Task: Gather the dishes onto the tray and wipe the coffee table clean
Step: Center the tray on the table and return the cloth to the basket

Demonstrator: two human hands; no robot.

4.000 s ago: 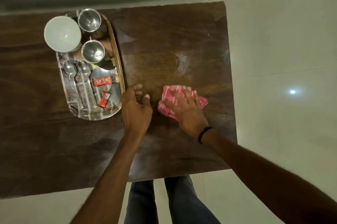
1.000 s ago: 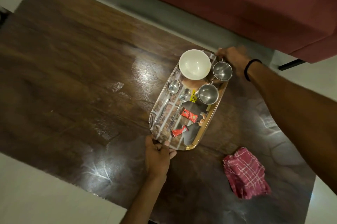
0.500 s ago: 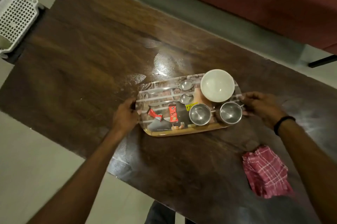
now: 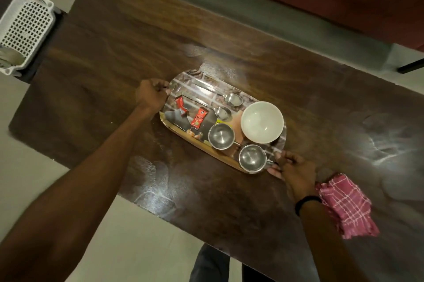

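Gripping opposite ends, left hand and right hand flank tray.

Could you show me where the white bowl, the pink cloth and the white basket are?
white bowl (image 4: pixel 262 122), head view, on the middle of its empty inside.
pink cloth (image 4: pixel 346 208), head view, on the middle of its checked fabric.
white basket (image 4: pixel 25 27), head view, on its perforated side wall.

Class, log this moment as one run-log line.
left hand: grips tray end | right hand: grips opposite end | tray: loaded | cloth: on table, beside right wrist
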